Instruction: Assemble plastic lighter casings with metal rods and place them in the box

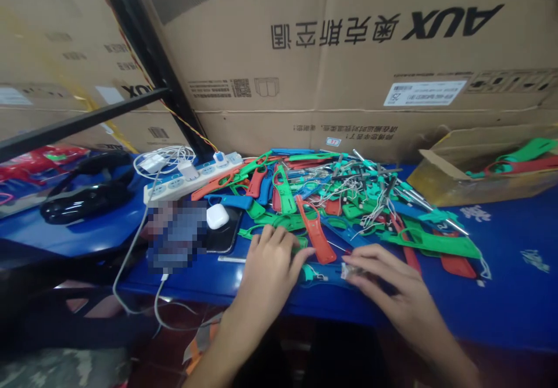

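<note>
My left hand (274, 260) is over the table's near part, fingers bent and thumb spread away from them; its fingertips are partly hidden. A metal tube (232, 259) sticks out to its left. Right of its thumb lies a blue plastic handle shell (325, 280) with a teal piece (308, 272) and a thin white wire. My right hand (387, 277) pinches a small whitish part (346, 271), too small to name exactly, over the shell's right end. Just beyond both hands rests an orange handle shell (317, 231) shaped like a stick lighter's.
Behind the hands spreads a pile of coloured shells (283, 190), wires and metal-tipped teal assemblies (361, 178). At left are a power strip (168, 189), a white earbud case (217, 217) and cables. An open cardboard box (453, 173) stands right; large cartons (331, 74) rise behind.
</note>
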`<state>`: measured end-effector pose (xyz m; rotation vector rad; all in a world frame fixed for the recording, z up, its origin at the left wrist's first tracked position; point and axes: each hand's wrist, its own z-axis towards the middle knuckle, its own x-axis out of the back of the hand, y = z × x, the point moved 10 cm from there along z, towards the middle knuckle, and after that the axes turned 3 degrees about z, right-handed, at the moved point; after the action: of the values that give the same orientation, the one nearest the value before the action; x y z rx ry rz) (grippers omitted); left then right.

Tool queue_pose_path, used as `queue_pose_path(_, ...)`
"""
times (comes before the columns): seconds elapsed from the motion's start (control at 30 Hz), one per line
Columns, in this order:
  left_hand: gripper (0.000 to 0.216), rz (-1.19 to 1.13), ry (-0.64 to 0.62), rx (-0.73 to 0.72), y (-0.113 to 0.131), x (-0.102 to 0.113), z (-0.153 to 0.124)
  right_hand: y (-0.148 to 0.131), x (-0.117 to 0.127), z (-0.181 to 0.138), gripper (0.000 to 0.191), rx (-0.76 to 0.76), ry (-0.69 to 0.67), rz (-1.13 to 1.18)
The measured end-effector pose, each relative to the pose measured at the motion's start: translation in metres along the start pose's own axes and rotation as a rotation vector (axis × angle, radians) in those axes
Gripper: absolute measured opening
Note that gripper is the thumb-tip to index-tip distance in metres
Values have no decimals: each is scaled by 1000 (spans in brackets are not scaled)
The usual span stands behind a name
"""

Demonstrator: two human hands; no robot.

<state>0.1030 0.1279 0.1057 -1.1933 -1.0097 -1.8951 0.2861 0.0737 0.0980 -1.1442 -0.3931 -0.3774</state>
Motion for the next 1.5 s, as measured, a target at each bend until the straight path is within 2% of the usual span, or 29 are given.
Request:
queue_pose_path(0.07,37,60,-73,16,1,-6,6,3,-4,1,22,-2,-3,-16)
queue_pose_path(0.17,31,66,-176,-9,5,-10,16,3,-6,4,19,8,-21,-23)
queue_pose_path(0.33,21,-44,-229,-40,4,-10,17,2,-11,4,19,10,-63,-13)
queue_pose_path(0.43,14,-119,-195,-25,0,-9,9,4,-13,3,20,-9,-80,-2)
queue_pose_path(0.5,7,-199,-122,-32,-1,-5,2,3,-14,3,20,-20,-88,17)
queue_pose_path(0.6,9,-303,9,-46,0,1,-11,1,-18,2,22,-57,-106,54)
queue_pose_path(0.73,10,-309,191,-41,2,10,-24,-1,-27,3,21,-95,-149,147)
queue_pose_path(0.8,11,-318,233,-59,4,12,-28,0,-30,4,21,-112,-167,158)
queue_pose_path(0.97,13,-421,105,-175,17,3,-32,8,-37,3,26,-190,-211,133)
queue_pose_path(1.1,14,-452,61,-153,15,1,-32,12,-36,0,25,-224,-191,107)
queue_pose_path(1.27,17,-414,3,-140,16,-3,-30,13,-34,-2,22,-185,-176,65)
queue_pose_path(1.5,17,-427,53,-130,16,5,-29,11,-32,-1,19,-162,-175,87)
